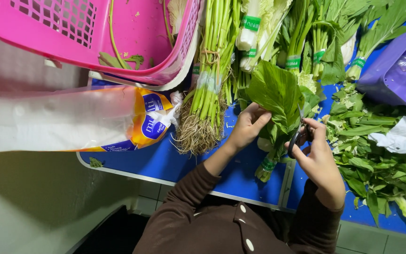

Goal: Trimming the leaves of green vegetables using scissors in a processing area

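Trimming seems to be the step in hand: the person stands at the near edge of the blue bench [184, 164], and the left hand [246, 127] pinches a big leaf of the leafy green bunch [276, 101] between thumb and fingers, a narrow and firm hold, while the right hand [318, 157] is closed through the handles of the scissors [298, 136]. The blades go behind the leaf, so I cannot tell how far they are open. The bunch lies near the middle of the bench's near edge, its banded stem end [268, 165] pointing to the person. To do this well, I think the left hand should keep the leaf pulled a little tight and away from the blades, with the fingertips above the cutting line, and the cut should go close to the stem, so little good leaf is lost. Cut leaves [377, 164] already lie in a heap at the right side of the bench, just below a purple tray [400, 70]. More tied bunches [306, 42] lie along the far edge, a rooted bunch [205, 103] is left of the hands, and a pink basket [71, 42] and a plastic-wrapped pack [62, 120] are at the left end.
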